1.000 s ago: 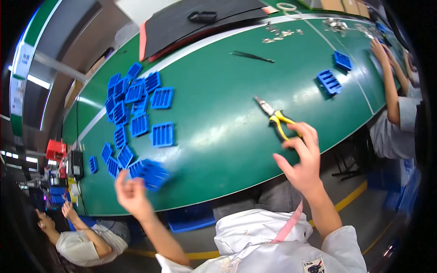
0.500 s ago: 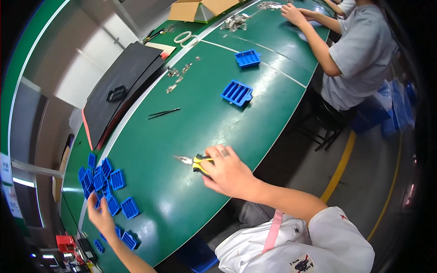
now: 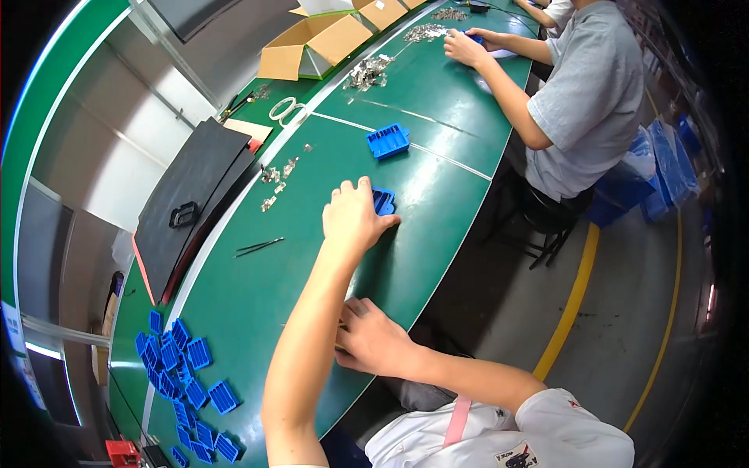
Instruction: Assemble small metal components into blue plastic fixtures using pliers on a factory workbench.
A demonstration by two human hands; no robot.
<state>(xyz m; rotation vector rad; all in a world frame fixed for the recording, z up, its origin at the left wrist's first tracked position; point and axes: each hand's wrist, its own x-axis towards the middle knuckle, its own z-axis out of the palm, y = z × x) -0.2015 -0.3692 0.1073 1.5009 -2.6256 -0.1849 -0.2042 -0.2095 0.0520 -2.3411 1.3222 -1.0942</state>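
Head view: nearest the lower edge, the right hand rests at the near edge of the green worktop, its fingers curled together; the left forearm crosses in front of them, so whether they clamp anything cannot be told. At the worktop's near left end lies a scatter of blue trays, some overlapping, with a small red box just past them at the very corner. Farther along, the left hand reaches out flat, palm down, its fingers spread over a blue tray near the front edge, the fingertips touching it. Toward the back edge from the left hand lie black tweezers and a few small metal parts, beside a black mat. Beyond sits another blue tray, well apart from the first. At the far end a co-worker in a grey shirt sits with one hand on the worktop, near open cardboard boxes.
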